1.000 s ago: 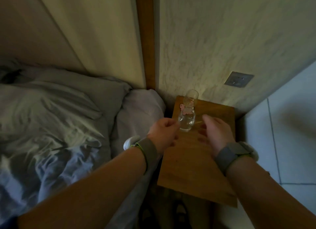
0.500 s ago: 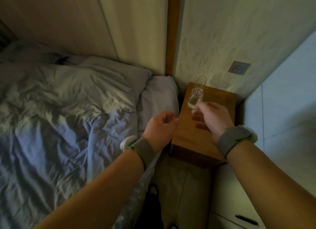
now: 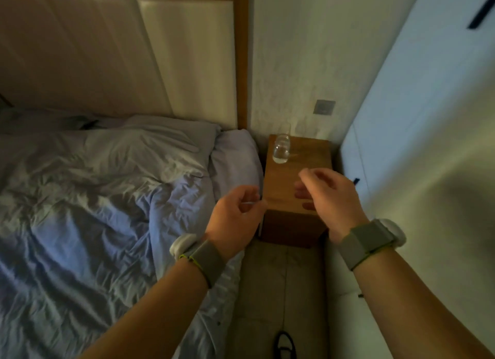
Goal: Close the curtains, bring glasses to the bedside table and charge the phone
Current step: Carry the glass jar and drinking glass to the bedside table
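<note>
a clear glass [image 3: 281, 151] stands upright on the far left part of the wooden worktop [image 3: 308, 176], which sits in the corner between the bed [image 3: 93, 198] on the left and a pale wall on the right. a second glass may stand just behind it against the far wall, but it is too faint to be sure. the right hand [image 3: 328, 195] hovers over the near part of the worktop, fingers loosely curled and apart, gripping nothing and well clear of the glass. the left hand [image 3: 237, 219] hangs beside the worktop's near left corner, over the gap by the bed, fingers bent inward; a thin pale sliver shows at its fingertips, and i cannot tell whether it is pinching something. both wrists wear grey bands. a grey wall socket [image 3: 324, 107] sits on the far wall above the worktop. the bed carries rumpled bluish sheets and a pillow [image 3: 235, 160] near the padded headboard [image 3: 120, 56]. neither phone nor curtains are in sight.
</note>
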{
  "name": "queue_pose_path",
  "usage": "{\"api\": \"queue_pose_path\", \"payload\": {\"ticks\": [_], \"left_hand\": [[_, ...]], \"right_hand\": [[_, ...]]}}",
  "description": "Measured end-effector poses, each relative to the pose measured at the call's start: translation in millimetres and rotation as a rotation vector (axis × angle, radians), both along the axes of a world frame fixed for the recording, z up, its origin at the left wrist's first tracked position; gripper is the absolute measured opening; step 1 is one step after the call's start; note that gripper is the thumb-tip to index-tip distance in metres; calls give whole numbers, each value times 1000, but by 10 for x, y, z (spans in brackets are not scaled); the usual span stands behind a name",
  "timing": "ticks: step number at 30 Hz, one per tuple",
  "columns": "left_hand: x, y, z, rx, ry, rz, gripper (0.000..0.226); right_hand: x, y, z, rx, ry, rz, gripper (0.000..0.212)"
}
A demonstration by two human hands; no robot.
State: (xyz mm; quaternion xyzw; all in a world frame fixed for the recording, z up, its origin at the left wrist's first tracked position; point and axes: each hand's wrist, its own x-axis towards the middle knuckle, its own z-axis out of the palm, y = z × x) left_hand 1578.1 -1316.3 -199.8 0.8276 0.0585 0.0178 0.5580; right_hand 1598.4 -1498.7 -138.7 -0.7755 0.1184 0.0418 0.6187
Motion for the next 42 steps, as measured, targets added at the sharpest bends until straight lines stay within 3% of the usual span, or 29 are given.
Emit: {"api": "queue_pose_path", "payload": {"ticks": [5,8,18,27,42], "left_hand": [[-773,10,115,33,-44,-43,28],[-1387,-116,223,40,-45,-112,25],[-2752,-469,250,45,-75,-181,25],[-4256,-1037,135,18,4,-215,22],[-5783,-1640,224,11,12,-657,29]], "right_hand": [[-997,-2,85,9,-23,-101,16],[-1737,-135,194,12,-32,-145,8],[-3301,-605,254,-49,-90,-159,13],[-4820,-1065,99,-89,-84,-221,17],[-7007,-1245,218,-191,-78,-560,12]]}}
